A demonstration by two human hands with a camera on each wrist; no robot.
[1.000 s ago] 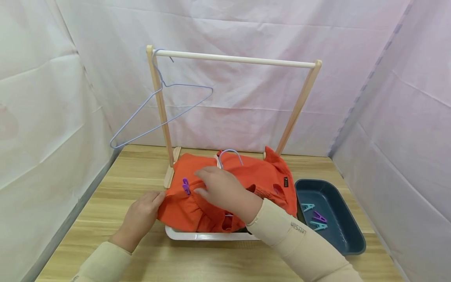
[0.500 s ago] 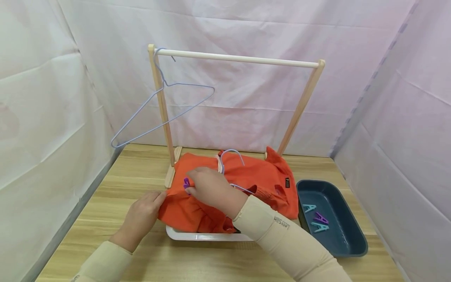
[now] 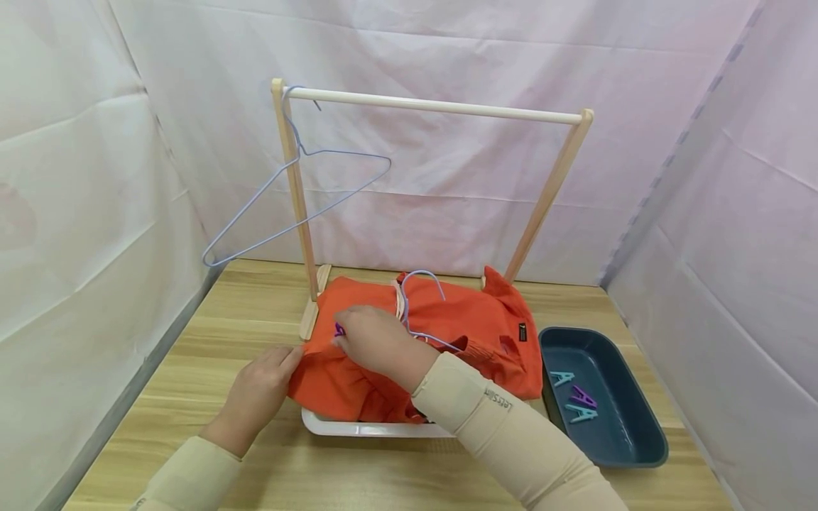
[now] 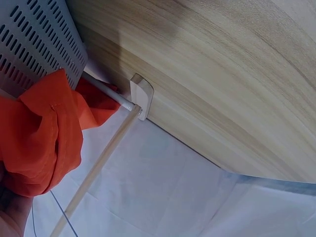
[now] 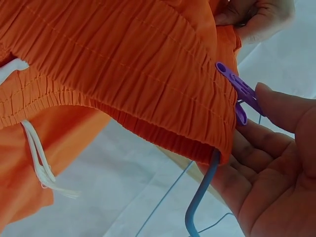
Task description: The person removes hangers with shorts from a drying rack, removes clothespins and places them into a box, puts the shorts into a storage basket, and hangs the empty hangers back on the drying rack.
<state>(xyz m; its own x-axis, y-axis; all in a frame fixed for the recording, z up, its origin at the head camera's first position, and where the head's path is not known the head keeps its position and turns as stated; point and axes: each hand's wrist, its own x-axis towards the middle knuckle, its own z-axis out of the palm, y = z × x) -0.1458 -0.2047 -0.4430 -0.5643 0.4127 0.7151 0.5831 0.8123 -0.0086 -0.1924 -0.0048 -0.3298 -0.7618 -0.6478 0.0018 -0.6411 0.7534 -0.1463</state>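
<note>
Orange drawstring pants (image 3: 460, 305) lie spread over a white basket (image 3: 364, 429). Their gathered waistband (image 5: 143, 74) fills much of the right wrist view, with the end of a blue wire hanger (image 5: 202, 190) inside it. A purple clothespin (image 5: 239, 89) sits at the waistband's edge. My right hand (image 3: 377, 343) pinches this clothespin, thumb on one handle and fingers on the far side, partly behind the fabric. My left hand (image 3: 265, 376) grips the pants at their left edge; its fingers are largely hidden in the left wrist view. The hanger's hook (image 3: 422, 273) rises above the pants.
Behind the basket stands a wooden rack with a white bar (image 3: 434, 106). A second blue hanger (image 3: 294, 191) hangs at its left end. At right, a dark blue tray (image 3: 629, 426) holds two teal clothespins (image 3: 580, 411) and a purple one (image 3: 584, 396).
My right hand has moved left and slightly down onto the purple clothespin, which it now pinches and mostly covers in the head view. More of the lower hanger shows. My left hand keeps its grip.
</note>
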